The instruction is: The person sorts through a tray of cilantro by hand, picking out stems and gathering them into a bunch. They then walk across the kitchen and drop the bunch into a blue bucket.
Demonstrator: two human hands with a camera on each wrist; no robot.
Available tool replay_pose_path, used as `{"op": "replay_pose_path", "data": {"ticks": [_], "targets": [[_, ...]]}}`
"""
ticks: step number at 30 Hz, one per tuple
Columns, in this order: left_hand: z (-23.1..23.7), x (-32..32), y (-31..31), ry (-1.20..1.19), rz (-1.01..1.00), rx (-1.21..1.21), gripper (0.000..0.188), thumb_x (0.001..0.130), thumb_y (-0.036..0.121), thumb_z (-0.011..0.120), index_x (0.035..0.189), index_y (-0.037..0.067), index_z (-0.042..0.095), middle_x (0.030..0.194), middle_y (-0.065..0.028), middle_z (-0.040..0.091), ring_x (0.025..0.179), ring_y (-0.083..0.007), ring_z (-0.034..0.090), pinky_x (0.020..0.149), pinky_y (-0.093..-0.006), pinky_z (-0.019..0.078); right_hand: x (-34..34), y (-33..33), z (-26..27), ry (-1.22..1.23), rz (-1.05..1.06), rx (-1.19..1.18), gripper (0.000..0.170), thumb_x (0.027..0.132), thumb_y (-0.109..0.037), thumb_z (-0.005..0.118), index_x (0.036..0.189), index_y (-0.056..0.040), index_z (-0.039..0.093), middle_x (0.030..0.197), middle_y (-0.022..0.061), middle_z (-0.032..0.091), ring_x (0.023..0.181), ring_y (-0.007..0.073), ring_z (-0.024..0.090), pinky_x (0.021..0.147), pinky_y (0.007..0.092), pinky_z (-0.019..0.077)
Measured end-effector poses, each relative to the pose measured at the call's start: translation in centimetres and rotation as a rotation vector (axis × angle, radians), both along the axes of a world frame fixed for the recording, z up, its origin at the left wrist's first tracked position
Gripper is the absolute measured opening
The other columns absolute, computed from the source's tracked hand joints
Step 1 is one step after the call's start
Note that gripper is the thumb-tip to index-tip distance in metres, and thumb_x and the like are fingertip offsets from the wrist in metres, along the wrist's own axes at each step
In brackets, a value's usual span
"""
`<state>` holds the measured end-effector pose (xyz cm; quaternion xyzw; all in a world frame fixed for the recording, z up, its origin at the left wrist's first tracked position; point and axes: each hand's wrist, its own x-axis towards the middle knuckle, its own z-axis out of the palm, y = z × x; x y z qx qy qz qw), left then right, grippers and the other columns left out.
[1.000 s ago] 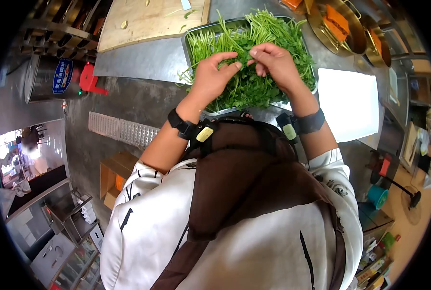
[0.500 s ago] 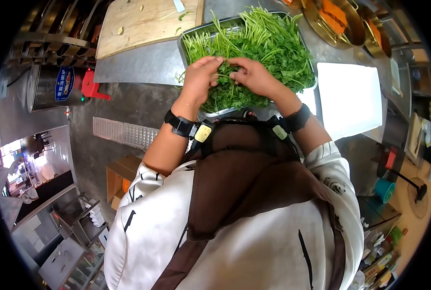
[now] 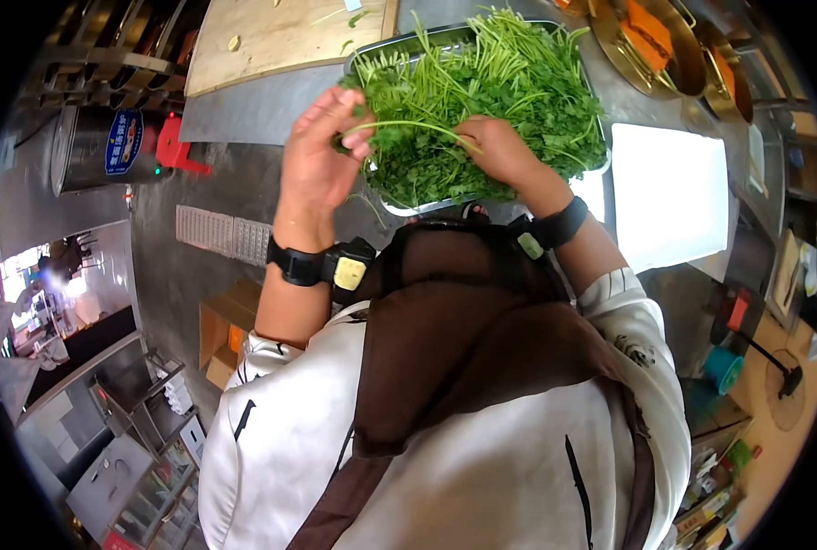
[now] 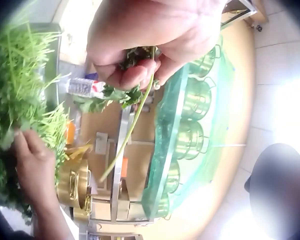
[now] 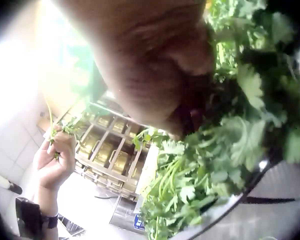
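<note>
A metal tray (image 3: 392,208) holds a heap of cilantro (image 3: 527,101), stems mostly toward its far side and leaves toward the near side. My left hand (image 3: 321,151) is raised at the tray's left edge and pinches a sprig of cilantro (image 4: 132,125). One long thin stem of it sticks out from the fingers, its far end free in the left wrist view. My right hand (image 3: 500,151) is down at the heap, fingers curled into the leaves (image 5: 250,130), which hide the fingertips. In the left wrist view the right hand (image 4: 35,167) pinches at the leaves.
A wooden board (image 3: 280,41) with scraps lies left of the tray. Right of it are a white slab (image 3: 669,197) and brass pots (image 3: 688,55) with orange packets. Left of the counter stands a steel drum (image 3: 92,151). A stray stem (image 3: 368,206) hangs over the tray's near-left edge.
The hands came together over the near-left part of the heap, then parted. My left hand has moved left and up with a sprig; my right hand has gone down into the leaves.
</note>
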<state>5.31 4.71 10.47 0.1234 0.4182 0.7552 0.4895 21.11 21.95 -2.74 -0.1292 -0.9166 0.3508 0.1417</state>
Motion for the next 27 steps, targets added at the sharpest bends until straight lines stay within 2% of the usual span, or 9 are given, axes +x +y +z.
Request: {"op": "replay_pose_path", "data": {"ticks": [4,5,9,12,16,17,19,21,27], "targets": [[1.6,-1.6,-1.8,-0.039,-0.039,0.126,0.015,0.088,0.019,0.047,0.080,0.006,0.047,0.064,0.0016,0.036,0.059,-0.0092,0.038,0.052,-0.0221,0.0306,0.7,-0.2,5.5,-0.112,-0.106,-0.252,0.041,0.076,-0.005,0.061,0.117,-0.0065,0.055,0.100,0.0097,0.057,0.067,0.0168,0.053,0.064,0.0285,0.0458],[2.0,-1.6,-2.4,-0.036,-0.048,0.117,0.016,0.088,0.019,0.045,0.077,0.008,0.043,0.064,0.0015,0.034,0.060,-0.0099,0.037,0.052,-0.0225,0.0304,1.1,0.3,5.7,-0.143,-0.097,-0.221,0.048,0.076,-0.012,0.062,0.122,-0.0058,0.050,0.115,0.0138,0.053,0.075,0.0225,0.059,0.073,0.0314,0.0477],[1.1,-1.4,-3.8,-0.123,-0.163,0.121,0.018,0.084,0.019,0.043,0.071,0.010,0.036,0.062,0.0006,0.034,0.054,-0.0112,0.036,0.046,-0.0229,0.0294,1.1,-0.4,7.9,-0.083,-0.134,-0.210,0.052,0.077,-0.007,0.062,0.126,-0.0104,0.048,0.106,0.0067,0.053,0.067,0.0125,0.051,0.066,0.0256,0.0455],[-0.2,-0.1,-4.2,-0.226,-0.258,0.095,0.017,0.081,0.022,0.045,0.071,0.010,0.038,0.060,0.0008,0.035,0.048,-0.0109,0.035,0.040,-0.0229,0.0290,-0.1,-3.8,10.5,0.090,0.152,-0.715,0.047,0.083,-0.010,0.057,0.128,-0.0042,0.043,0.104,0.0082,0.056,0.084,0.0129,0.056,0.076,0.0277,0.0454],[-2.7,1.2,-5.0,-0.298,-0.368,-0.096,0.012,0.082,0.016,0.049,0.075,0.009,0.042,0.061,0.0006,0.037,0.050,-0.0117,0.038,0.042,-0.0236,0.0315,-0.4,-6.2,10.3,-0.320,0.504,-0.689,0.024,0.084,-0.012,0.055,0.106,-0.0029,0.055,0.085,0.0080,0.060,0.072,0.0174,0.058,0.067,0.0319,0.0473],[-3.4,1.9,-5.3,-0.246,-0.326,-0.214,0.012,0.082,0.016,0.049,0.075,0.009,0.043,0.062,-0.0004,0.039,0.051,-0.0118,0.040,0.043,-0.0233,0.0321,-0.1,-6.7,10.1,-0.217,0.493,-0.434,0.015,0.083,-0.013,0.055,0.092,-0.0020,0.056,0.079,0.0113,0.061,0.066,0.0254,0.059,0.063,0.0362,0.0471],[-5.1,3.5,-6.2,0.027,-0.356,-0.447,0.010,0.080,0.016,0.050,0.077,0.007,0.046,0.064,-0.0011,0.044,0.054,-0.0101,0.044,0.045,-0.0226,0.0369,0.3,-7.0,10.9,-0.325,0.541,-0.367,0.014,0.084,-0.014,0.054,0.089,-0.0015,0.056,0.080,0.0134,0.060,0.068,0.0290,0.058,0.063,0.0384,0.0468],[-6.0,4.2,-6.7,-0.089,-0.404,-0.510,0.011,0.082,0.014,0.050,0.082,0.004,0.054,0.071,-0.0024,0.053,0.059,-0.0113,0.051,0.051,-0.0258,0.0428,1.0,-8.0,10.6,-0.347,0.588,-0.265,0.016,0.084,-0.016,0.051,0.082,-0.0013,0.056,0.082,0.0164,0.060,0.072,0.0354,0.058,0.066,0.0435,0.0462],[-5.4,5.0,-4.5,0.014,-0.258,-0.508,0.011,0.084,0.006,0.051,0.075,0.002,0.054,0.069,-0.0030,0.055,0.061,-0.0121,0.053,0.054,-0.0240,0.0439,0.5,-9.2,10.8,-0.318,0.658,-0.119,0.014,0.080,-0.017,0.056,0.079,-0.0029,0.059,0.079,0.0157,0.060,0.073,0.0340,0.060,0.065,0.0426,0.0476]]}}
